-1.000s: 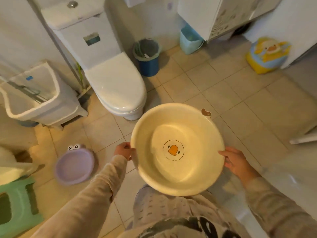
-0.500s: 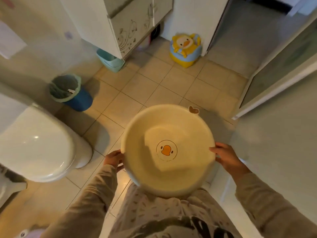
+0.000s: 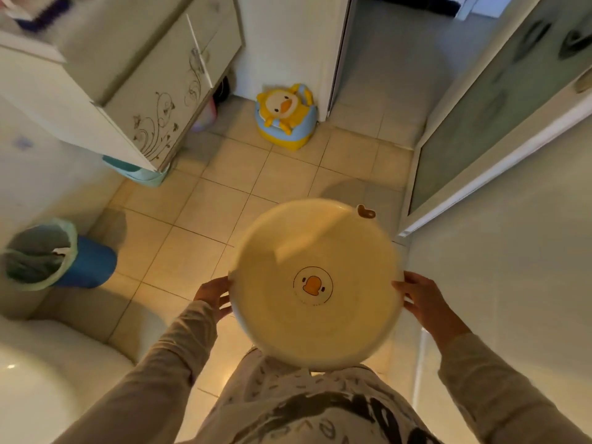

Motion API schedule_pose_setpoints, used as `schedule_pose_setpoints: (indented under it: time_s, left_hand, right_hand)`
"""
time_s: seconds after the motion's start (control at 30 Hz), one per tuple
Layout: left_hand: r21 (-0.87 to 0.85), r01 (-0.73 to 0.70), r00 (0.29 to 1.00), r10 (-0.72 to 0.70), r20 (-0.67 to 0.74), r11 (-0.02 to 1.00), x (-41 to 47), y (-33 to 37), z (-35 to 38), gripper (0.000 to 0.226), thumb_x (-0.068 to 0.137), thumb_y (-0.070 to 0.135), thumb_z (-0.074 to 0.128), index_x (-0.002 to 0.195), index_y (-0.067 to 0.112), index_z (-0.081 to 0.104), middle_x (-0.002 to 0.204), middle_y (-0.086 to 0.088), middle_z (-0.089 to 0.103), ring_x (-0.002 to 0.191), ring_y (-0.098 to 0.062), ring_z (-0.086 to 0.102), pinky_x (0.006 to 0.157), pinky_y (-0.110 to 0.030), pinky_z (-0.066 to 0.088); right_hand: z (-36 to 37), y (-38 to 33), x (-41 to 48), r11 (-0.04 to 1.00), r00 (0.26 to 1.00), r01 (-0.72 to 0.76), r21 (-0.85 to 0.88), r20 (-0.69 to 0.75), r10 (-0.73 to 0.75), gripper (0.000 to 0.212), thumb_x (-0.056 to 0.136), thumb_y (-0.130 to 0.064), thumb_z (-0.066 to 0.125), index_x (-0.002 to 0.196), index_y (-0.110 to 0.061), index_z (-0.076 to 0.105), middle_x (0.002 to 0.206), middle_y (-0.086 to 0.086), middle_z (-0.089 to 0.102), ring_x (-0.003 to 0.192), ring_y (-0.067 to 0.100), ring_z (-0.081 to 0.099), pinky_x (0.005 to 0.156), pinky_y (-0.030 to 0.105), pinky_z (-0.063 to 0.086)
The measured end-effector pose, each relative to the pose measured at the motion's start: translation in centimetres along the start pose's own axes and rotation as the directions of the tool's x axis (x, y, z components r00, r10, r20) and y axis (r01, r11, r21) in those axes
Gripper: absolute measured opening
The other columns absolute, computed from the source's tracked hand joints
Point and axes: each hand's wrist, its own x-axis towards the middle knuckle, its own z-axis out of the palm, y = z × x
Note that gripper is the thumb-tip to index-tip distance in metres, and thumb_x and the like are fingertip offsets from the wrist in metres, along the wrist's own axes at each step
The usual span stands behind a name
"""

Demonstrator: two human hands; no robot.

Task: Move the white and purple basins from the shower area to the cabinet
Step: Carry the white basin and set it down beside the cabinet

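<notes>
The left hand and right hand are clamped on opposite rims of the white basin, held level at waist height over the tiled floor. Carry it level toward the cabinet, ahead and to the left, clearing the blue bin. The purple basin is out of view.

One head-worn wide-angle view looks steeply down, close over the forearms; tiled floor below.
</notes>
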Motion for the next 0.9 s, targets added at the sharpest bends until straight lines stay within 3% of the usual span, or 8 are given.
schedule_pose_setpoints:
  time_s: [0.13, 0.2, 0.27, 0.4, 0.57, 0.73, 0.83, 0.9]
  left_hand:
    - [0.031, 0.022, 1.0, -0.022, 0.021, 0.999, 2.4, 5.1, 4.0, 0.011, 0.091, 0.007, 0.047, 0.098, 0.004, 0.055, 0.082, -0.006, 0.055, 0.07, -0.025, 0.05, 0.082, -0.039, 0.043]
    - [0.036, 0.02, 0.999, -0.022, 0.038, 0.999, 3.4, 7.8, 5.9, 0.01, 0.09, 0.006, 0.048, 0.098, 0.004, 0.054, 0.08, -0.007, 0.054, 0.069, -0.025, 0.05, 0.072, -0.037, 0.046]
    - [0.046, 0.025, 0.999, -0.027, 0.04, 0.999, 4.3, 10.2, 7.5, 0.009, 0.088, 0.004, 0.049, 0.083, 0.005, 0.056, 0.079, -0.008, 0.053, 0.068, -0.025, 0.048, 0.065, -0.032, 0.043]
    - [0.063, 0.0, 0.999, -0.003, 0.053, 0.998, 5.7, 14.7, 10.3, 0.017, 0.088, 0.002, 0.047, 0.073, 0.009, 0.054, 0.079, -0.008, 0.053, 0.068, -0.025, 0.047, 0.065, -0.031, 0.042]
    - [0.05, -0.004, 1.0, 0.004, 0.009, 0.999, 8.1, 18.6, 13.9, 0.019, 0.088, 0.003, 0.047, 0.072, 0.009, 0.055, 0.079, -0.008, 0.054, 0.068, -0.025, 0.048, 0.063, -0.034, 0.044]
    - [-0.082, 0.012, 0.994, -0.02, -0.103, 0.997, 11.6, 21.2, 18.7, 0.014, 0.088, 0.004, 0.048, 0.1, 0.004, 0.055, 0.08, -0.008, 0.054, 0.069, -0.023, 0.049, 0.082, -0.039, 0.042]
    - [-0.164, 0.022, 0.973, -0.059, -0.224, 0.986, 12.5, 21.9, 21.9, 0.032, 0.089, 0.003, 0.047, 0.119, 0.004, 0.056, 0.092, -0.011, 0.057, 0.067, -0.023, 0.048, 0.08, -0.038, 0.043]
    - [-0.229, 0.048, 0.948, -0.117, -0.295, 0.972, 13.0, 21.9, 23.8, 0.033, 0.089, 0.002, 0.045, 0.12, -0.003, 0.056, 0.096, -0.012, 0.055, 0.07, -0.025, 0.049, 0.08, -0.041, 0.044]
  right_hand:
    - [0.4, -4.2, 2.9, 0.999, 0.998, -0.02, 0.044, -0.058, 0.022, 0.043, 0.083, 0.008, 0.055, 0.126, 0.002, 0.055, 0.105, 0.016, 0.064, 0.095, 0.032, 0.058, 0.082, 0.041, 0.046]
    - [0.8, -6.2, 4.8, 0.997, 0.997, -0.03, 0.068, -0.07, 0.035, 0.046, 0.083, 0.009, 0.055, 0.129, 0.004, 0.053, 0.114, 0.019, 0.06, 0.103, 0.033, 0.055, 0.086, 0.042, 0.045]
    - [1.4, -8.0, 6.5, 0.996, 0.997, -0.032, 0.082, -0.074, 0.038, 0.047, 0.083, 0.01, 0.054, 0.129, 0.005, 0.052, 0.114, 0.02, 0.059, 0.104, 0.033, 0.054, 0.085, 0.042, 0.045]
    - [2.1, -11.6, 9.7, 0.993, 0.998, -0.026, 0.115, -0.053, 0.032, 0.044, 0.082, 0.009, 0.053, 0.125, 0.002, 0.056, 0.112, 0.018, 0.061, 0.101, 0.032, 0.055, 0.071, 0.035, 0.048]
    - [2.4, -16.3, 15.4, 0.993, 0.998, -0.051, 0.109, -0.02, 0.054, 0.043, 0.081, 0.007, 0.055, 0.122, -0.003, 0.059, 0.102, 0.013, 0.065, 0.091, 0.028, 0.058, 0.068, 0.033, 0.049]
    - [2.6, -23.5, 23.5, 0.999, 0.996, -0.051, 0.011, 0.071, 0.05, 0.039, 0.081, 0.006, 0.057, 0.117, -0.007, 0.062, 0.092, 0.004, 0.068, 0.085, 0.022, 0.061, 0.066, 0.033, 0.049]
    - [2.9, -28.3, 27.5, 0.995, 0.988, -0.057, -0.084, 0.137, 0.068, 0.039, 0.08, 0.006, 0.058, 0.117, -0.008, 0.061, 0.093, 0.003, 0.068, 0.084, 0.021, 0.062, 0.064, 0.032, 0.05]
    - [3.3, -31.7, 29.9, 0.988, 0.98, -0.038, -0.149, 0.19, 0.066, 0.04, 0.081, 0.006, 0.058, 0.118, -0.008, 0.06, 0.094, 0.004, 0.067, 0.084, 0.021, 0.061, 0.064, 0.032, 0.049]
